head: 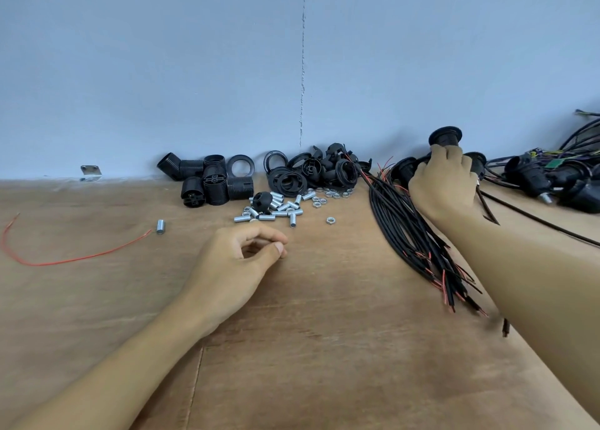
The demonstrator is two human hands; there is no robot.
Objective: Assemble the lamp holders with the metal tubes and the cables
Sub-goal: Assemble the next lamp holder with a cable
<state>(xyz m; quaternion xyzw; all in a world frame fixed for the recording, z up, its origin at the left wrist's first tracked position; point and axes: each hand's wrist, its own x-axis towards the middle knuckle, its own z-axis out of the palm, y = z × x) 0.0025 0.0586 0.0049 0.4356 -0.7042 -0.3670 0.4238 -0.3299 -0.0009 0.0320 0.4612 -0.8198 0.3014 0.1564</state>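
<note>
My right hand [446, 183] grips a black lamp holder [445, 136] at the far right, held upright above other holders by the wall. Its cable trails down past my wrist. My left hand [242, 260] rests on the wooden table [324, 348] with fingers loosely curled, holding nothing, just in front of a pile of short metal tubes [276, 209]. A bundle of black and red cables [418, 241] lies between my hands. Black holder bodies [211, 183] and rings [292, 178] are heaped along the wall.
A loose red wire [65, 260] and a single metal tube [160, 226] lie at the left. Small nuts [331, 194] are scattered behind the tubes. Assembled holders with cables [552, 179] pile up at the far right. A blue wall [292, 72] closes the back.
</note>
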